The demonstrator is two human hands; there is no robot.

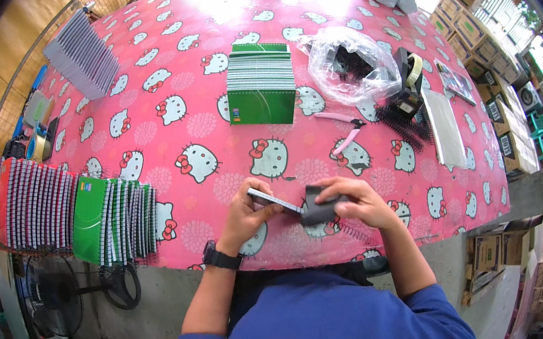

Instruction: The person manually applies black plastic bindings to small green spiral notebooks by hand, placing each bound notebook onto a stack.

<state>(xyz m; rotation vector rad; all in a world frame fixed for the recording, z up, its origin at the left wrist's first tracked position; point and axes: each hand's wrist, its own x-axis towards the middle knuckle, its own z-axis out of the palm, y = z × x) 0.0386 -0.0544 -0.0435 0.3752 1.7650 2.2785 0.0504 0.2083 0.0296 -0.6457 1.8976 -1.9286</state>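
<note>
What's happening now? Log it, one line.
left hand: holds thin white-edged pad; right hand: holds dark-grey rectangular block; beyond: pink-handled pliers

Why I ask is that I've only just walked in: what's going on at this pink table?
A person in a blue shirt holds a thin stack of paper in the left hand and a dark grey piece at its near end in the right hand. What the grey piece is, I can't tell. Pink-handled pliers lie beyond the right hand, a green-covered stack sits mid-table, and spiral-bound notebooks stand in a row at left.
</note>
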